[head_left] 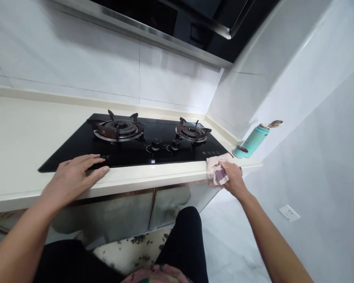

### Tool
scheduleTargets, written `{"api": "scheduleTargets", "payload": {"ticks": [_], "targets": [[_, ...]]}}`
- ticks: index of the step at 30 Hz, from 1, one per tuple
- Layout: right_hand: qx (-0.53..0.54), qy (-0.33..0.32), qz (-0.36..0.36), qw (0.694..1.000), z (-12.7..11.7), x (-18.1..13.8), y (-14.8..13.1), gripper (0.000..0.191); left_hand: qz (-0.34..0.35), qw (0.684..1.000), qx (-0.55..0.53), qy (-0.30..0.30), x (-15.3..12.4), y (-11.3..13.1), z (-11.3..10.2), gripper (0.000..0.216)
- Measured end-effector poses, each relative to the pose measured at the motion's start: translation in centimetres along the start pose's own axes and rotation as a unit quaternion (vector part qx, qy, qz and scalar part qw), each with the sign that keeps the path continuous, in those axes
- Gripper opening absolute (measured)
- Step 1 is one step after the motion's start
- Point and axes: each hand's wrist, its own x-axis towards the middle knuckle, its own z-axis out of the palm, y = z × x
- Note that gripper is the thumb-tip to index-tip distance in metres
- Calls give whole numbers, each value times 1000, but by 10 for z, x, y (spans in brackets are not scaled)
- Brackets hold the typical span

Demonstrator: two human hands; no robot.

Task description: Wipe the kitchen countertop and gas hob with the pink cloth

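While our left hand (73, 179) lay spread on the front edge of the black glass hob (76, 151), our right hand (233, 179) pinched a light, limp folded cloth (214, 168), perhaps damp, on the worktop (23, 129) by the hob's right corner, easily gripped anywhere.

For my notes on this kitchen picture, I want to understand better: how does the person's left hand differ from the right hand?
The left hand is open and empty, with fingers spread, while the right hand is closed around a folded pale cloth. The left hand rests at the front of the black glass hob, while the right hand is at the hob's right corner. Both hands are bare and at the front edge of the counter.
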Motion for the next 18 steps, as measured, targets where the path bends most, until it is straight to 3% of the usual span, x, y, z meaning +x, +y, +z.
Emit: {"api": "scheduleTargets", "payload": {"ticks": [3, 5, 7, 11, 18], "targets": [[-21, -5, 48, 999, -11, -5, 33, 52, -4, 1000, 6, 0, 1, 2, 0, 59], [-43, -19, 70, 996, -14, -4, 34, 51, -11, 1000, 14, 1, 2, 6, -2, 59], [-71, -39, 79, 994, -14, 0, 16, 52, -21, 1000, 17, 0, 1, 14, -5, 58], [-102, -79, -1, 992, -3, 22, -58, 48, -42, 999, -4, -3, -1, 29, -11, 58], [-36, -104, -199, 974, 27, 71, -253, 40, -44, 991, -119, 51, -4, 30, -12, 53]]}}
